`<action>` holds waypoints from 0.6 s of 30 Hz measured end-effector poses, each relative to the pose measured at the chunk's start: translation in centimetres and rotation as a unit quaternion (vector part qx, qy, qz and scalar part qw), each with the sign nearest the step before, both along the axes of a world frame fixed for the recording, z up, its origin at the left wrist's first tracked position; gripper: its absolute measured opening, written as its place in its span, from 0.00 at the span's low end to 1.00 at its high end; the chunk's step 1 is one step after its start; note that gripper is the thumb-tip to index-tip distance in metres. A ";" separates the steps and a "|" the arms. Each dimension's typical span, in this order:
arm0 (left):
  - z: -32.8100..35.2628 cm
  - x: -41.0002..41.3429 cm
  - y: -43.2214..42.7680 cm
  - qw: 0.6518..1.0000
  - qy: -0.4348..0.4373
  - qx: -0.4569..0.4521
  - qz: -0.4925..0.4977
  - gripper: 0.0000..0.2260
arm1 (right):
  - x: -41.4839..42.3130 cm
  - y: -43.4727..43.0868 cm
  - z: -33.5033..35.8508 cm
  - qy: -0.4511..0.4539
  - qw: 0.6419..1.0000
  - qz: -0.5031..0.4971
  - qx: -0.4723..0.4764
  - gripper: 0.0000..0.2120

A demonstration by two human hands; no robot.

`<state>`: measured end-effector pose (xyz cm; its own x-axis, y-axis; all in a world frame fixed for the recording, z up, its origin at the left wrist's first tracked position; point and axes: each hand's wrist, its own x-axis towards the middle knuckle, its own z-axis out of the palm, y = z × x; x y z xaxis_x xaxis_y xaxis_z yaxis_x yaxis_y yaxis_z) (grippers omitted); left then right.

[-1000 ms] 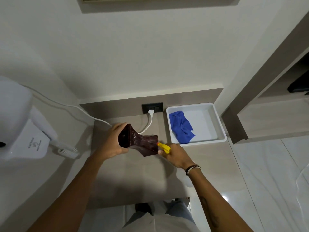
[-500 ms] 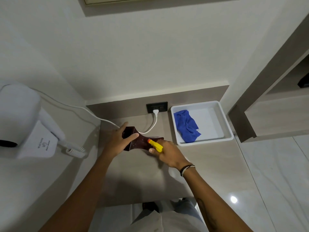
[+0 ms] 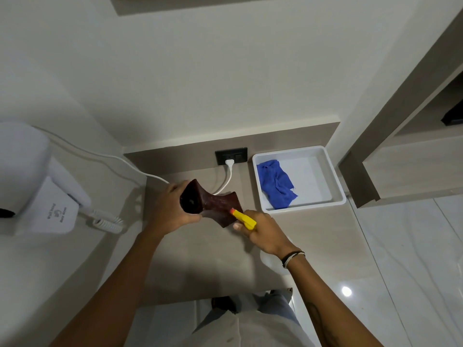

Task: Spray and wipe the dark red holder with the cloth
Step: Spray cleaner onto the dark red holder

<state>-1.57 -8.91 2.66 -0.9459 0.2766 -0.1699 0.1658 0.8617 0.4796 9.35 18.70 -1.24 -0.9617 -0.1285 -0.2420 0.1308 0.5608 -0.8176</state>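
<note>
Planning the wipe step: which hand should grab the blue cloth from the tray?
Right, probably. The right hand is nearer the white tray holding the blue cloth, but must drop the spray bottle. The left hand holds the dark red holder.

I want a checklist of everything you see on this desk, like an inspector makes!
Surface: beige counter, bare in the middle.
Job's things: dark red holder lifted and tilted; yellow spray nozzle aimed at it; blue cloth crumpled in the white tray.
Clutter: nothing seen.
Hands: left hand grips the holder's wide end; right hand holds the sprayer.
Cables: white cord plugged into the black socket; coiled cord by the hair dryer.
Surroundings: pale wall, shelf unit at right, glossy floor.
</note>
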 end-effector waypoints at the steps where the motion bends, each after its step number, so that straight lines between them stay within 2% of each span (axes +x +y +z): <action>1: 0.2 0.0 0.4 1.000 0.000 0.002 0.021 0.42 | 0.1 -0.4 0.4 0.012 1.000 0.010 -0.014 0.17; 3: 0.5 -0.1 1.1 0.998 -0.013 0.007 0.068 0.33 | 0.1 -1.3 1.2 0.040 0.999 0.021 -0.031 0.16; 6: 0.6 -0.2 1.7 0.991 -0.053 0.030 0.115 0.28 | -0.3 -2.5 2.1 0.070 0.997 0.025 -0.028 0.17; 9: 0.6 -0.1 1.9 0.988 -0.062 0.044 0.137 0.29 | -0.8 -2.7 1.8 0.038 0.999 0.026 0.027 0.20; 12: 0.6 -0.5 1.7 0.988 -0.078 0.063 0.115 0.30 | -0.7 -2.0 0.5 -0.015 0.996 0.015 0.088 0.21; 15: 0.0 -1.1 1.3 0.991 -0.111 0.034 0.072 0.36 | -0.2 -1.0 -0.7 -0.053 0.990 -0.020 0.126 0.21; 18: -0.6 -1.2 0.7 0.993 -0.113 0.012 0.023 0.44 | 0.1 0.0 -1.6 -0.075 0.988 -0.029 0.129 0.17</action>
